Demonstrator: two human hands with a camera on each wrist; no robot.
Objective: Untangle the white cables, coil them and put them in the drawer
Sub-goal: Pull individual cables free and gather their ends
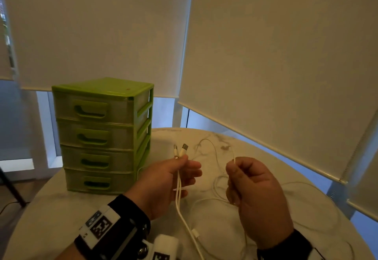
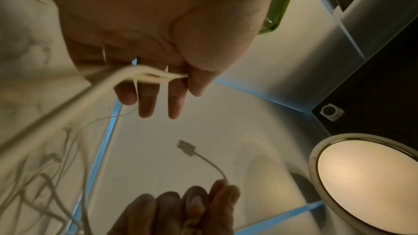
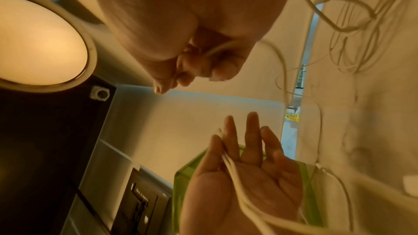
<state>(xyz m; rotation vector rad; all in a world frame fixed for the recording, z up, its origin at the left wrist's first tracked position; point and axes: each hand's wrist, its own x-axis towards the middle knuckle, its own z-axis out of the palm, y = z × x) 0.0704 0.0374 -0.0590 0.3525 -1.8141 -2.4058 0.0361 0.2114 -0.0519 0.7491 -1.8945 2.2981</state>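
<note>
Head view first: the green drawer unit (image 1: pixel 102 135) stood on the left of the round marble table (image 1: pixel 306 208), four translucent drawers stacked, every one pushed in. Could I see anything through those cloudy fronts? No, the contents could not be told.

Over to the hands, both raised above the tabletop. The left hand (image 1: pixel 165 182) pinched two cable ends between thumb and forefinger, and the two plugs (image 1: pixel 181 150) stuck up side by side above the pinch, one broad and metal-tipped, one slimmer. The left wrist camera showed that pinch (image 2: pixel 181 76) clearly, with the other three fingers (image 2: pixel 147 103) reaching out nearly straight and loose below it. From the pinch both strands ran down across the palm (image 3: pixel 230 171) and off toward the near edge of the table.

The right hand (image 1: pixel 259 200) was curled much tighter. Thumb and forefinger nipped a single thin strand, which rose out of the fist, arched over and dropped back toward the table. From the left wrist camera, a flat plug (image 2: pixel 186 147) on a short length of that cable poked up from the right fingertips (image 2: pixel 221 196). The right wrist camera showed the cord passing in under the bent fingers (image 3: pixel 217 51).

And the white cables (image 1: pixel 216 186) themselves? Most of their length lay in loose, overlapping loops on the marble between and behind the two hands, still crossed over one another, uncoiled, and well outside the drawers. Another loop trailed to the right of the right hand. A small white connector (image 1: pixel 195 233) lay on the table near the front edge.
</note>
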